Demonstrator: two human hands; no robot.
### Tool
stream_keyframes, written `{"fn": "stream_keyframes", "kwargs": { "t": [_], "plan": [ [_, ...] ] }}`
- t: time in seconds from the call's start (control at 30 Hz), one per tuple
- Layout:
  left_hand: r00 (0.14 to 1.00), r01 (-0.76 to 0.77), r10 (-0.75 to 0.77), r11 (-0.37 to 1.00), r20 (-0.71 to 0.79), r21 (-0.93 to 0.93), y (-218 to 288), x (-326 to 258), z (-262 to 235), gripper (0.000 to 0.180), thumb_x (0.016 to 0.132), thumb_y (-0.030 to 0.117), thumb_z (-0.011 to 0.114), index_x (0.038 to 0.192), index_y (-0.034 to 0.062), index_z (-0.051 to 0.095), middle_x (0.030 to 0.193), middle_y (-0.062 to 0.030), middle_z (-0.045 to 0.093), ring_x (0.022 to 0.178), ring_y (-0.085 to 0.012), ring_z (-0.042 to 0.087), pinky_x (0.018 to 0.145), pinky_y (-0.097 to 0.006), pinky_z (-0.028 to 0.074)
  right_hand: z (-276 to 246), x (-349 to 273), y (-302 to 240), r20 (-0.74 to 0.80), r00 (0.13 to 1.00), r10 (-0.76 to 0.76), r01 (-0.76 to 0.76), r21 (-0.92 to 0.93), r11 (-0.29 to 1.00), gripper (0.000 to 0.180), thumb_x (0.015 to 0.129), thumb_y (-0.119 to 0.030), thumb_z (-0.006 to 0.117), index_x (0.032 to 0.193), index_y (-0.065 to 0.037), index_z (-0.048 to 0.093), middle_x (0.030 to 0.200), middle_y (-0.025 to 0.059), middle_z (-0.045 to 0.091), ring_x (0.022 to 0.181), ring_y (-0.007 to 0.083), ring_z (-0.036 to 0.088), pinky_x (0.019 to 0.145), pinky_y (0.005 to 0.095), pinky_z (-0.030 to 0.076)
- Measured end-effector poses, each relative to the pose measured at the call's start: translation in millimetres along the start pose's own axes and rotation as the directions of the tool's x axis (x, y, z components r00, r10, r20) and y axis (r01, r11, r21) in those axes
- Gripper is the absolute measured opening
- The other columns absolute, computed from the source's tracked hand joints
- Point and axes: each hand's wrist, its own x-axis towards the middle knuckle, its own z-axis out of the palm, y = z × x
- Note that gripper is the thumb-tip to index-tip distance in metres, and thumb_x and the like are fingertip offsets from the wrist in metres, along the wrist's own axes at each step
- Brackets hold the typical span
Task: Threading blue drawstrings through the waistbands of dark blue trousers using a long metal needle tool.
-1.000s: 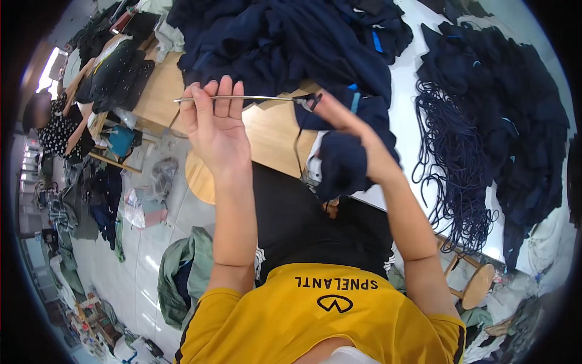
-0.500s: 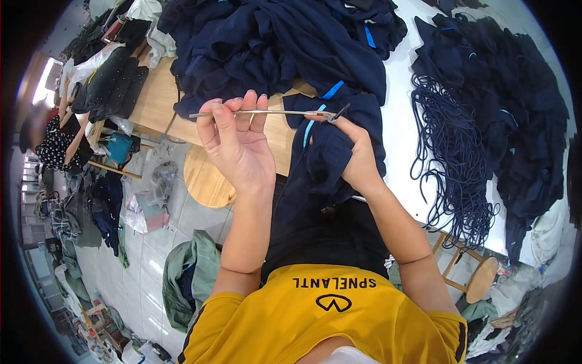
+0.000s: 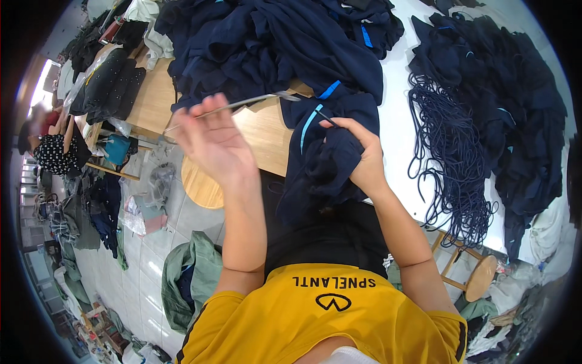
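Note:
My left hand grips a thin metal rod between thumb and fingers, a little blurred by motion. The rod's far end widens into a small clip-like tip and points toward my right hand. Between the thumb and forefinger of that hand a short dark cord end sticks out. The same hand also clutches a bunched navy garment, which hangs over my lap and carries a light-blue tape strip. A gap separates the rod's tip from the cord end.
A large heap of navy garments covers the wooden table ahead. On the white table to the right lie navy cords and more navy cloth. A round wooden stool and a green sack stand left. Another person is far left.
My left hand has drawn the rod leftward, and its tip has come away from the cord end at my right fingers. The right hand has barely shifted.

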Motion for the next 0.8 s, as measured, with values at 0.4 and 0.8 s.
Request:
{"fn": "stream_keyframes", "kwargs": {
  "t": [0.4, 0.8],
  "plan": [
    [0.782, -0.377, -0.507, 0.077, 0.362, 0.923, -42, -34, -56, 0.031, 0.075, 0.016, 0.070, 0.101, 0.0060, 0.056, 0.086, -0.0171, 0.063, 0.082, -0.0348, 0.062, 0.071, -0.042, 0.048, -36, 33, -34, -0.078, 0.893, -0.443, 0.289, -0.653, 0.700, 0.065, 0.063, 0.006, 0.061, 0.125, -0.014, 0.056, 0.110, 0.0101, 0.057, 0.092, 0.0262, 0.062, 0.073, 0.0309, 0.050],
    [0.906, 0.347, -0.422, 0.684, -0.041, 0.642, 4, 26, -15, 0.034, 0.099, 0.018, 0.042, 0.130, 0.0094, 0.053, 0.112, -0.0029, 0.058, 0.089, -0.0098, 0.058, 0.072, -0.022, 0.048, -75, 16, 14, 0.503, 0.811, 0.300, -0.114, -0.367, 0.923, 0.116, 0.072, -0.027, 0.081, 0.151, -0.008, -0.001, 0.153, 0.0210, 0.019, 0.127, 0.0343, 0.045, 0.091, 0.0397, 0.050]
  ]
}}
